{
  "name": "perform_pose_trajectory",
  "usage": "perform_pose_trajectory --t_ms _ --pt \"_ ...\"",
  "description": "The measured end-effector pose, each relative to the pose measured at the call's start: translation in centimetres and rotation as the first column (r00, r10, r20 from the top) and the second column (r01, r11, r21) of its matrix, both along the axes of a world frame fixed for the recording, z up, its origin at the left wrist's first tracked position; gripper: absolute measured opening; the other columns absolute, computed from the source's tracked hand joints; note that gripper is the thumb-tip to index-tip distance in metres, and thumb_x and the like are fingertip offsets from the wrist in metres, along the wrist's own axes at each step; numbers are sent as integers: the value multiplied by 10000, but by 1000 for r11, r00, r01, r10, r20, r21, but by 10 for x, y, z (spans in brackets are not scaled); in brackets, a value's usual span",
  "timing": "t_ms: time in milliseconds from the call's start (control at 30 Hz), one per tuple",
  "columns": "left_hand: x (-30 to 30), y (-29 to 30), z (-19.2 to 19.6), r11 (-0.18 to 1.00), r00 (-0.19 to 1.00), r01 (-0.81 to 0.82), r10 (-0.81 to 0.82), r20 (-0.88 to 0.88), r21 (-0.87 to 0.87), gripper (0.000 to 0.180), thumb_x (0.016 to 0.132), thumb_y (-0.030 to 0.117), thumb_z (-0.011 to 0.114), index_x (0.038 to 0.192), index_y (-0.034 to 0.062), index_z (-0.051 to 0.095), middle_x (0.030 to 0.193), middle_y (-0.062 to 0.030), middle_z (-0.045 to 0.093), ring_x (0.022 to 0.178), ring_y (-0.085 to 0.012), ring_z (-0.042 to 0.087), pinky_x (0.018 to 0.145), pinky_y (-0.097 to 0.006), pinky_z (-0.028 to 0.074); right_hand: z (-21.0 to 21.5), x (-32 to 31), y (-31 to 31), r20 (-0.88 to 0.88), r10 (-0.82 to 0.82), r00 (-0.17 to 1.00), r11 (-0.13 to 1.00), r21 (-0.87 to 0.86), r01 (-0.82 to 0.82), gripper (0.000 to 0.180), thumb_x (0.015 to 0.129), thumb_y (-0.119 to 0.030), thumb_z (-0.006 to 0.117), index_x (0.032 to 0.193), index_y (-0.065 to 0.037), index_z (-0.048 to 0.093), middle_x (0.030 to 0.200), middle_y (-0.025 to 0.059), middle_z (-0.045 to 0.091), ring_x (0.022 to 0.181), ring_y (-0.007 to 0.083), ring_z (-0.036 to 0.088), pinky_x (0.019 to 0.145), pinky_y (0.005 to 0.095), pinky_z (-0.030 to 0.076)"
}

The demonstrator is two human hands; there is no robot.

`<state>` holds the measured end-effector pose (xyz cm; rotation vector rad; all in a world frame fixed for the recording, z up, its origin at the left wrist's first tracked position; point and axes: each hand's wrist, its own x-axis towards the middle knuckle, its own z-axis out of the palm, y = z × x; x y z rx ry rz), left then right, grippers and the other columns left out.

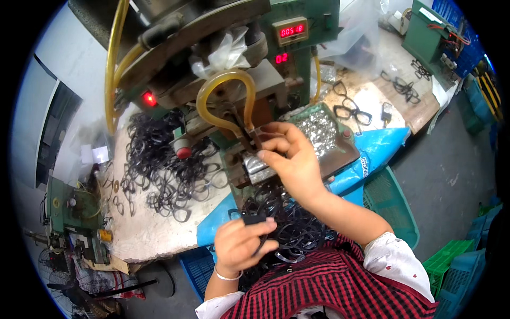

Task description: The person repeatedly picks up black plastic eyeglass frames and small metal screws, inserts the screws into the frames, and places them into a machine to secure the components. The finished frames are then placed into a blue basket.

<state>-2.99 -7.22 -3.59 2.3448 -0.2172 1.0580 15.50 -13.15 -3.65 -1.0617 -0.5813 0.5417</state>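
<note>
My right hand (295, 162) reaches in under the head of a green press (313, 69). Its thumb and index finger are pinched together beside the metal tooling (249, 141); whatever they hold is too small to make out. Lower and to the left, my left hand (239, 247) is curled with a dark curved piece, apparently a black glasses frame (260, 243), between thumb and fingers. A black band (254, 219) lies across its index finger. Just beside it, black glasses frames (297, 228) are heaped over my lap. A tray (345, 157) of small shiny metal pieces flanks my right hand.
A yellow tube (226, 74) loops before the press, with a red button (184, 153) at its left. Another heap of black frames (154, 149) covers the bench on the left. Blue plastic sheeting (382, 151) drapes the bench edge. A green basket (393, 202) stands at the right.
</note>
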Motion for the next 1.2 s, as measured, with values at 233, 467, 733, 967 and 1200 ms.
perform_pose_trajectory --t_ms 233,467,733,967,1200 --pt "39 -4 39 841 994 -107 82 71 530 367 768 254 844 719 78 525 945 -78 736 718 -185 667 629 -312 587 -7 45 -28 559 -43 828 963 -198 184 372 852 -52 665 1215 14 619 1254 185 643 1174 318 634 1019 396 488" --pt "56 1 38 842 999 -39 20 41 538 323 741 227 845 726 97 550 902 -73 722 642 -164 602 537 -287 492 -101 110 -57 950 27 311 594 -265 759 235 768 -173 774 984 -86 748 1293 206 612 1292 381 523 1044 475 456" --pt "54 12 17 832 998 36 -2 -63 553 297 779 244 808 706 100 559 928 -44 708 619 -164 572 550 -290 496 -118 126 -58 948 -13 318 639 -237 732 120 810 -171 720 887 -80 734 937 149 697 920 367 652 812 462 517" --pt "-6 35 -21 962 986 -152 132 101 229 305 803 211 817 995 2 706 1179 -193 710 1020 -295 708 838 -344 563 -114 121 -66 878 -195 437 693 -191 695 195 896 -191 711 1033 -59 754 960 110 749 876 249 691 817 348 531" --pt "-80 35 -30 868 686 -416 496 -532 272 206 766 23 759 956 94 725 1327 -107 647 1262 -320 564 1081 -440 397 -110 121 -56 795 -217 566 754 -232 615 214 912 -174 716 1089 -60 756 975 67 762 891 139 675 824 276 515"
